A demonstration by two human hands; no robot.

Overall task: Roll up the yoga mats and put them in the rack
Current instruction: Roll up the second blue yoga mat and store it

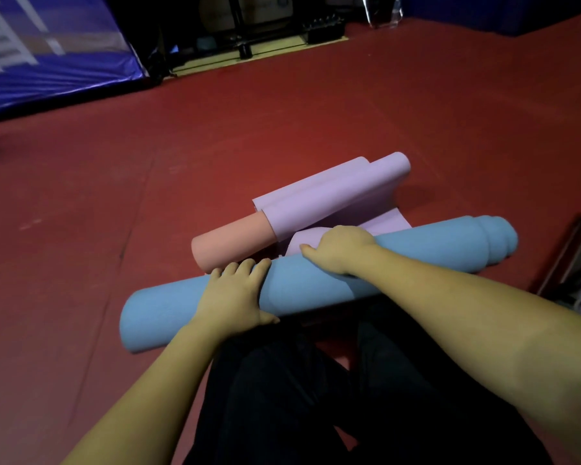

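Lying across the red floor (81, 229) directly in front of the person's knees, the rolled blue mat (168, 313) runs with its long axis from near left to far right, its right end telescoped out in steps. The left hand (235, 293) presses on top of the roll left of its middle, fingers straight and draped over the far side; the right hand (336, 250) rests farther right and farther away, fingers curved over the roll's far edge. Both hands are on the mat, apart from each other. Just beyond lie an orange roll (228, 243) and a loosely rolled lilac mat (332, 193). A dark frame, possibly the rack (242, 31), stands far off, well apart, so the next move is probably lifting along that axis.
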